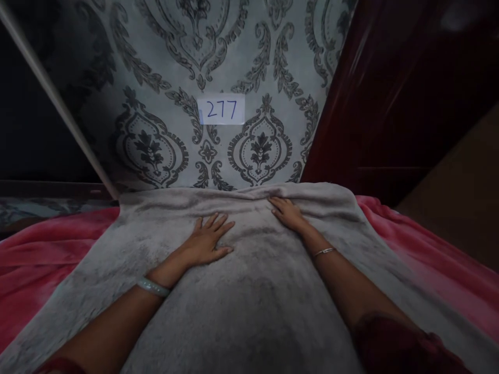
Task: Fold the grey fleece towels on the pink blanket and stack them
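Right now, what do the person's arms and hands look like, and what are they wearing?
Both forearms are bare. The left hand has a pale, light-green bangle at the wrist. The right hand has a thin silver-coloured bracelet. A dark red sleeve covers the right upper arm. No gloves or rings are visible.

Blanket (pixel 249 291): spread down the middle of the bed, on top of the bedcover (pixel 47 254), which shows to its left and right.
Left hand (pixel 208 240): flat on the blanket, left of centre.
Right hand (pixel 287 212): on the blanket near its far edge, right of and slightly beyond the left hand, apart from it.
Wall (pixel 163 78): directly behind the blanket's far edge.
Note (pixel 221 109): on the wall, above and between the hands.
Cabinet (pixel 390 93): right of the wall, behind the bed.
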Motion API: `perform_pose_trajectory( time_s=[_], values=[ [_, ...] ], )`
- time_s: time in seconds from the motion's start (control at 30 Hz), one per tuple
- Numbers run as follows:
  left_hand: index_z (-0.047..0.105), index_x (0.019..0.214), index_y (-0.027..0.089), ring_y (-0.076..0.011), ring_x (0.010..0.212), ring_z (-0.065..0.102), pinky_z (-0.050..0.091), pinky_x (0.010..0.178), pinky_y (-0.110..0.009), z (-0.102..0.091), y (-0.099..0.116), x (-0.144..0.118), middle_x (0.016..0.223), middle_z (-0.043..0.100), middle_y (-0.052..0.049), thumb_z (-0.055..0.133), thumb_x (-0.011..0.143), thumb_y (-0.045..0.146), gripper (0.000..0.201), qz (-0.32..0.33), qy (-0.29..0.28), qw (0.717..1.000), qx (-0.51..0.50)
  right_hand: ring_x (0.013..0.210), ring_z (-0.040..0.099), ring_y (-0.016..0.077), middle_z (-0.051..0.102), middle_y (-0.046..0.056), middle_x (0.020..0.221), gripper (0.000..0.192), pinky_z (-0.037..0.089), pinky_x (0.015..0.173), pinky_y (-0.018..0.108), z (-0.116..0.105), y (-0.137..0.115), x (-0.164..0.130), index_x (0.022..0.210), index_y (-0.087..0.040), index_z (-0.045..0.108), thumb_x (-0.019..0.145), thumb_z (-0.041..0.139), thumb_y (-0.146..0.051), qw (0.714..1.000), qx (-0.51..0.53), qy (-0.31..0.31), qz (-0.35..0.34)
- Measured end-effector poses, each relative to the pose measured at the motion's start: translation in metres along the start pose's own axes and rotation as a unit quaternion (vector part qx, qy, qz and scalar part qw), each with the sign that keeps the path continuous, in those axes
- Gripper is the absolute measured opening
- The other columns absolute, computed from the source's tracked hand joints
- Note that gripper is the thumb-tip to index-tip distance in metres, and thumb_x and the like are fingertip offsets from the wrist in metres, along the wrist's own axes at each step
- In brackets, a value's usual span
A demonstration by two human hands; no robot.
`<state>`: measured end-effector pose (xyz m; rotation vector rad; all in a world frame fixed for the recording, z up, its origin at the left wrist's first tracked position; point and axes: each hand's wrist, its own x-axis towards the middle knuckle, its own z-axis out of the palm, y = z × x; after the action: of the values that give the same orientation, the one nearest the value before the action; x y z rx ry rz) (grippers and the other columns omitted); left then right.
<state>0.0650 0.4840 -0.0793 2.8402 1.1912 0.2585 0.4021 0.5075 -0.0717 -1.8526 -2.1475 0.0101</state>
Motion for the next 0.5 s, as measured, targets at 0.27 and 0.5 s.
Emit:
perform_pose_trajectory(
  time_s=[0.27, 0.5],
  values=[
    [0.037, 0.154, 0.038, -0.0337, 0.152, 0.021, 0.013, 0.122, -0.058, -0.017, 0.014, 0.001, 0.165, 0.028, -0.004, 0.058, 0.092, 0.049, 0.066, 0.093, 0.018, 0.995, -0.011, 0.140, 0.041, 0.0239, 0.048, 0.005, 0.152, 0.044, 0.032, 0.116, 0.043, -0.002, -0.058, -0.025, 0.145, -0.025, 0.054, 0.103, 0.042, -0.034, 0.983, 0.004, -0.025, -0.181],
    [0.027, 0.158, 0.035, -0.0392, 0.153, 0.015, 0.014, 0.119, -0.064, -0.002, 0.008, 0.003, 0.166, 0.025, -0.007, 0.049, 0.092, 0.065, 0.076, 0.046, -0.023, 0.999, -0.004, 0.151, 0.020, 0.0304, 0.025, 0.005, 0.164, 0.054, 0.024, 0.119, 0.052, 0.007, -0.036, -0.003, 0.158, -0.023, 0.033, 0.105, 0.034, -0.034, 0.995, -0.075, -0.044, -0.058]
  ],
)
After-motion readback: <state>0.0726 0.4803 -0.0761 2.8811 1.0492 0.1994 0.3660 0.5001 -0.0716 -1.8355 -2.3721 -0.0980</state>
